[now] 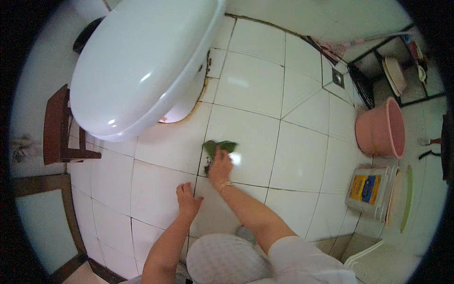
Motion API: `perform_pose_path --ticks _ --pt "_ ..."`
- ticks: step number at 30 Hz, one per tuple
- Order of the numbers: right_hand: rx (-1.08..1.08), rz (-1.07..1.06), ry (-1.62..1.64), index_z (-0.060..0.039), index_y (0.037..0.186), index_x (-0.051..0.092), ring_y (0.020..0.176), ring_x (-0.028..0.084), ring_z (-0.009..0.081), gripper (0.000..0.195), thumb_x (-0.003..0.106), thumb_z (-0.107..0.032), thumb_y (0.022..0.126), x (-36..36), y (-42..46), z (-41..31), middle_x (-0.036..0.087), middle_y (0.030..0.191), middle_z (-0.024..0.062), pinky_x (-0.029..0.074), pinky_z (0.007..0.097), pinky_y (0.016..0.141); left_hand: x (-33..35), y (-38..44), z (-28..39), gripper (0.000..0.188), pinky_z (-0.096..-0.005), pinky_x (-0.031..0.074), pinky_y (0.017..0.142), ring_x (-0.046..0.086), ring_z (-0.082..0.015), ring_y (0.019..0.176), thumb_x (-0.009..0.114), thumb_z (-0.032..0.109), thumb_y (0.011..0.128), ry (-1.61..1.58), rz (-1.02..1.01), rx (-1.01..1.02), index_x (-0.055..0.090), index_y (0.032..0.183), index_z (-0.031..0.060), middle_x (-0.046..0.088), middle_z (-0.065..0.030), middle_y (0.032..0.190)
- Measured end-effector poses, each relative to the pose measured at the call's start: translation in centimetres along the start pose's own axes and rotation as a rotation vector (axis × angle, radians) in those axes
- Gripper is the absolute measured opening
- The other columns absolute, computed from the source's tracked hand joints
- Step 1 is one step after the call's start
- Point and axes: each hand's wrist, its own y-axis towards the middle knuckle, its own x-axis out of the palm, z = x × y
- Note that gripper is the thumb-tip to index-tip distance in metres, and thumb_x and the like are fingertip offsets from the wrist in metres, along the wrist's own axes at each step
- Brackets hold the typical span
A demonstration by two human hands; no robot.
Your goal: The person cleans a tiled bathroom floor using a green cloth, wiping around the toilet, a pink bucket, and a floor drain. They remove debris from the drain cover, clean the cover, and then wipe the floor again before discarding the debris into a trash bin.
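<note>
My right hand (221, 168) grips a dark green cloth or pad (220, 147), blurred, against the white tiled floor (244, 131) near a grout line. Dark marks or bits (207, 165) lie on the tile just left of the fingers. Lower and to the left, my left hand (187, 200) has its fingers and thumb apart over the tiles, holding nothing. Whether its fingertips touch the floor I cannot tell. A light band circles my right wrist.
A white toilet (142, 64) rises at upper left, its base edge stained. Beside it stands a brown wooden stool (56, 124). To the right are a floor drain (338, 78), a pink bucket (377, 129), a clear plastic container (372, 191) and a black-framed rack (376, 56).
</note>
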Motion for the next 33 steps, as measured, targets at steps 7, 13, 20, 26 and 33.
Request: perform_pose_path --ticks 7,13,20,26,33 --pt "-0.277 0.131 0.553 -0.0062 0.125 0.054 0.113 0.046 0.0368 0.066 0.04 0.013 0.063 -2.6 11.4 3.9 0.056 0.117 0.019 0.037 0.047 0.098 -2.0 -0.1 -4.2 0.074 -0.0456 0.034 0.098 0.039 -0.0368 0.111 0.088 0.023 0.057 0.098 -0.151 -0.233 0.045 0.11 -0.0041 0.042 -0.0212 0.116" --pt "-0.069 0.019 -0.021 -0.0184 0.121 0.06 0.102 0.053 0.0339 0.045 0.055 -0.004 0.078 -1.5 17.2 6.5 0.057 0.12 0.0126 0.042 0.0505 0.084 -0.8 0.7 -4.3 0.076 -0.0449 0.035 0.096 0.04 -0.0361 0.108 0.092 0.027 0.049 0.108 -0.096 -0.266 0.045 0.103 -0.0002 0.044 -0.0177 0.108" --pt "-0.479 -0.401 0.399 -0.0182 0.126 0.056 0.111 0.051 0.0354 0.064 0.047 0.01 0.069 3.7 2.6 -7.2 0.055 0.122 0.0128 0.04 0.0489 0.096 -4.8 -0.8 -10.0 0.061 -0.0407 0.043 0.09 0.049 -0.0304 0.101 0.087 0.025 0.063 -0.109 -0.351 -0.044 0.051 0.106 0.0007 0.052 -0.0149 0.102" --pt "-0.187 0.105 0.275 -0.0089 0.128 0.053 0.113 0.046 0.0392 0.051 0.052 0.006 0.079 -0.4 13.5 -3.5 0.051 0.124 0.0185 0.036 0.0459 0.102 -17.0 -4.6 -15.5 0.041 -0.0332 0.05 0.071 0.057 -0.019 0.079 0.082 0.022 0.072 -0.119 -0.302 -0.219 0.056 0.098 0.0018 0.057 -0.0101 0.086" --pt "-0.499 -0.382 -0.155 -0.0212 0.133 0.05 0.112 0.046 0.0349 0.054 0.053 -0.009 0.08 4.4 3.2 -8.2 0.047 0.134 0.0108 0.039 0.052 0.091 -20.9 -7.3 -11.8 0.019 -0.0272 0.05 0.069 0.057 -0.0126 0.076 0.065 0.015 0.088 -0.499 -0.165 -0.319 0.061 0.101 0.0023 0.061 -0.0062 0.085"
